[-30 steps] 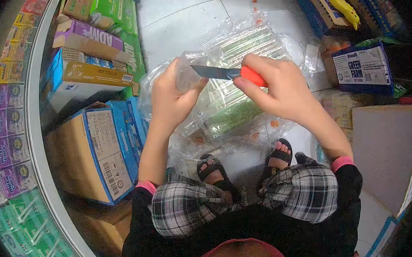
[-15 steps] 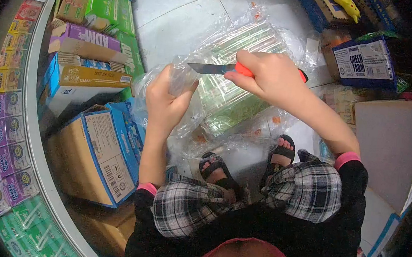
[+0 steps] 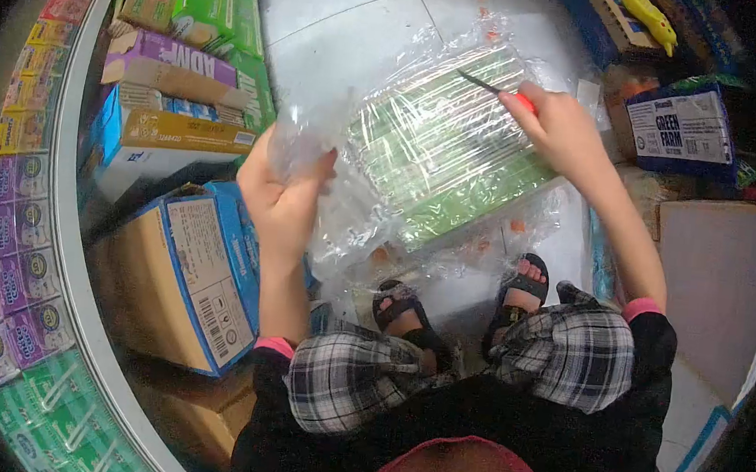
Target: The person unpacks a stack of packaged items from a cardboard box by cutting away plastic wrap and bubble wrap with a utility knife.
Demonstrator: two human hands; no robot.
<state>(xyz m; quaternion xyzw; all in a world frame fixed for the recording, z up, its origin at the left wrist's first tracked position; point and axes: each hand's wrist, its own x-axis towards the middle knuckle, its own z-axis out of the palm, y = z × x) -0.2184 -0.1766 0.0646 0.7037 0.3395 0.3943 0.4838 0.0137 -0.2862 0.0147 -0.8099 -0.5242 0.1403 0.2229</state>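
A green package [image 3: 452, 207] wrapped in shiny clear plastic lies on the floor in front of my feet. My left hand [image 3: 279, 187], closed, grips a bunch of loose clear plastic wrap [image 3: 344, 211] at the package's left side. In my right hand [image 3: 560, 131] is a knife [image 3: 479, 82] with a red handle and a dark blade. Its blade points up and left over the far part of the package. Crumpled plastic spreads around the package's edges and close to my sandals.
On the left stand a brown and blue carton [image 3: 198, 283], a purple box [image 3: 177, 66] and green boxes [image 3: 209, 5], beside a glass case [image 3: 61, 208] of small packs. A Green Farm box [image 3: 680, 123] and a pale cardboard panel [image 3: 712, 274] are at the right.
The knife has moved right, away from my left hand, and its blade now angles over the package. My left hand has shifted left and down, still with the plastic wrap.
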